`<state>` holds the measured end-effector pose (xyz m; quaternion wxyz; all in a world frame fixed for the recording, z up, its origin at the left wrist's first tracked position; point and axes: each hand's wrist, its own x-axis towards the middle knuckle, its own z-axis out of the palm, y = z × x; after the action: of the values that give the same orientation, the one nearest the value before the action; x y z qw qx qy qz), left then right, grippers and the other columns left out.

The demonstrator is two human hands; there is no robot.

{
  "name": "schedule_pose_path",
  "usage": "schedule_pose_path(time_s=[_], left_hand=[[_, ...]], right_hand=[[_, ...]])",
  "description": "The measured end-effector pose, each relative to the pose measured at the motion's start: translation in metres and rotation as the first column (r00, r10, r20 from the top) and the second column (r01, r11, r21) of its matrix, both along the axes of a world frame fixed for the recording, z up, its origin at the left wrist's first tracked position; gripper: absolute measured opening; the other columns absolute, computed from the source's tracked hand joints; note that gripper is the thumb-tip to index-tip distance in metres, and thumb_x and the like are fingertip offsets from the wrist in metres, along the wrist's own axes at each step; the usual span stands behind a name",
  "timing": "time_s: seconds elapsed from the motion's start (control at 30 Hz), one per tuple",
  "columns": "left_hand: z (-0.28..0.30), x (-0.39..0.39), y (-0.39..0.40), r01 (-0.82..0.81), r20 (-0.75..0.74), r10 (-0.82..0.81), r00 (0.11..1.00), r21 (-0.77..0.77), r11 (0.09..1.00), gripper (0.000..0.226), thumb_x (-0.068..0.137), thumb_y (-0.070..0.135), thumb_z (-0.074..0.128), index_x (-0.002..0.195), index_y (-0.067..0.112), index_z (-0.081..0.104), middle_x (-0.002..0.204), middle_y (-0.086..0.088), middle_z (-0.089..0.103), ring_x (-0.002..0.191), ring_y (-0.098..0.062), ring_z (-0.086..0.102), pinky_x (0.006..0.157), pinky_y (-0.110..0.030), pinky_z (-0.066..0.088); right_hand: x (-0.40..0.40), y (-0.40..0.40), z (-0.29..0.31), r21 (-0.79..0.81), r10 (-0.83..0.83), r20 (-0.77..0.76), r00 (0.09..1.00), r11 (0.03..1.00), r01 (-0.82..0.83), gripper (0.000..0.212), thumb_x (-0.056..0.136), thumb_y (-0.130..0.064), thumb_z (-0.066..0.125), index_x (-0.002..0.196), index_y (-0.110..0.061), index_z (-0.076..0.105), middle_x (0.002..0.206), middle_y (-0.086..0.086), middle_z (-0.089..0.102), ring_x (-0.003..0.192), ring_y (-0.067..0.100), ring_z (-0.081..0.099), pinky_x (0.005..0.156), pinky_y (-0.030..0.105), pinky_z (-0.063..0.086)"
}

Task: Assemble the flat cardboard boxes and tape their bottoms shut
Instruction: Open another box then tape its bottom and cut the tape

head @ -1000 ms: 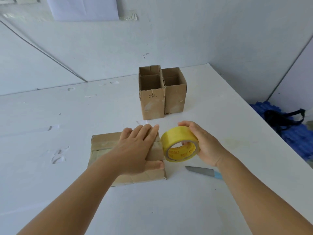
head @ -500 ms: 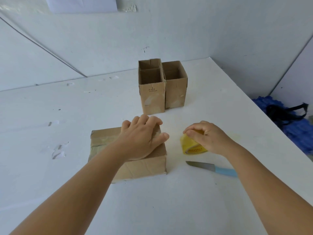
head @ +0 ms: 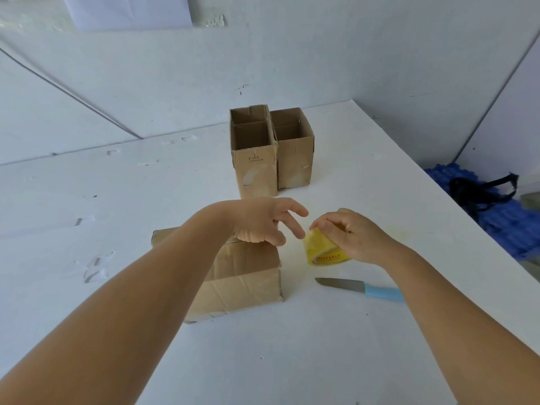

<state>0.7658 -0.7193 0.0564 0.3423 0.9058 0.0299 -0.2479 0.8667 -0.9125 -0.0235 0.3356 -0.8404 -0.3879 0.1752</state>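
A bare makeshift packing workspace: plain white table [head: 321, 361], white panel walls [head: 321, 59], brown cardboard boxes [head: 271, 159].

Left forearm [head: 163, 287] covering much of the cardboard box [head: 248, 276]. Right hand [head: 353, 238] hiding the tape roll [head: 320, 249] top. Box print [head: 254, 159] too small to read. Knife handle [head: 382, 293] end hidden.

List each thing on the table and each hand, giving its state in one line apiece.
Near box: upside down, bottom flaps folded shut.
Far boxes: upright, tops open.
Tape roll: on table, gripped.
Knife: lying flat.
Left hand: open, reaching.
Right hand: gripping roll.
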Motion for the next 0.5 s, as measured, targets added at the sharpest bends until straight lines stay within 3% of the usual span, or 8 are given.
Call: schedule_pose_path(time_s=[0.1, 0.2, 0.27, 0.33, 0.4, 0.5], left_hand=[[-0.002, -0.003, 0.001, 0.001, 0.030, 0.001, 1.000, -0.059, 0.998, 0.065, 0.083, 0.002, 0.061, 0.134, 0.035, 0.039, 0.110, 0.024, 0.065, 0.059, 0.001, 0.045, 0.068, -0.016, 0.041], [-0.004, -0.006, 0.003, -0.022, 0.064, 0.029, 0.997, -0.109, 0.994, 0.067, 0.082, 0.001, 0.061, 0.133, 0.039, 0.039, 0.110, 0.023, 0.065, 0.059, 0.000, 0.045, 0.068, -0.017, 0.041], [-0.006, -0.007, 0.004, -0.037, 0.081, 0.046, 0.996, -0.120, 0.992, 0.070, 0.081, 0.000, 0.061, 0.134, 0.039, 0.037, 0.110, 0.022, 0.066, 0.060, -0.002, 0.044, 0.068, -0.017, 0.042], [-0.007, -0.006, 0.005, -0.050, 0.088, 0.062, 0.994, -0.137, 0.989, 0.073, 0.081, -0.001, 0.061, 0.137, 0.038, 0.035, 0.110, 0.020, 0.066, 0.060, -0.004, 0.042, 0.068, -0.017, 0.042], [-0.007, -0.006, 0.005, -0.055, 0.095, 0.069, 0.993, -0.142, 0.988, 0.076, 0.081, -0.002, 0.062, 0.138, 0.038, 0.033, 0.110, 0.020, 0.066, 0.060, -0.004, 0.041, 0.067, -0.016, 0.042], [-0.008, -0.006, 0.004, -0.056, 0.107, 0.071, 0.992, -0.139, 0.989, 0.076, 0.081, -0.003, 0.062, 0.139, 0.037, 0.032, 0.111, 0.019, 0.066, 0.058, -0.002, 0.041, 0.065, -0.012, 0.042]], right_hand=[[-0.003, 0.002, -0.002, 0.015, -0.022, 0.017, 1.000, 1.000, 0.022, 0.020, 0.096, -0.042, 0.042, 0.095, -0.049, 0.061, 0.091, -0.002, 0.055, 0.091, 0.017, 0.055, 0.082, 0.032, 0.043], [-0.011, 0.000, -0.010, 0.049, -0.052, 0.038, 0.998, 0.998, 0.050, 0.032, 0.096, -0.041, 0.044, 0.125, -0.034, 0.054, 0.109, -0.002, 0.052, 0.106, 0.016, 0.051, 0.092, 0.033, 0.041], [-0.019, -0.004, -0.018, 0.104, -0.149, 0.007, 0.989, 0.984, 0.147, 0.045, 0.097, -0.040, 0.041, 0.140, -0.026, 0.039, 0.122, -0.003, 0.044, 0.118, 0.014, 0.043, 0.099, 0.030, 0.034], [-0.026, -0.009, -0.030, 0.119, -0.302, -0.050, 0.952, 0.945, 0.306, 0.045, 0.099, -0.034, 0.036, 0.141, -0.017, 0.036, 0.130, 0.002, 0.044, 0.124, 0.019, 0.039, 0.099, 0.029, 0.029], [-0.031, -0.017, -0.043, -0.004, -0.377, -0.017, 0.926, 0.926, 0.377, 0.039, 0.098, -0.023, 0.038, 0.134, -0.011, 0.044, 0.131, 0.011, 0.047, 0.124, 0.027, 0.041, 0.098, 0.031, 0.032], [-0.041, -0.033, -0.059, -0.426, -0.192, 0.073, 0.979, 0.881, 0.205, 0.039, 0.088, -0.023, 0.052, 0.127, -0.027, 0.049, 0.123, 0.008, 0.043, 0.119, 0.028, 0.041, 0.095, 0.034, 0.038]])
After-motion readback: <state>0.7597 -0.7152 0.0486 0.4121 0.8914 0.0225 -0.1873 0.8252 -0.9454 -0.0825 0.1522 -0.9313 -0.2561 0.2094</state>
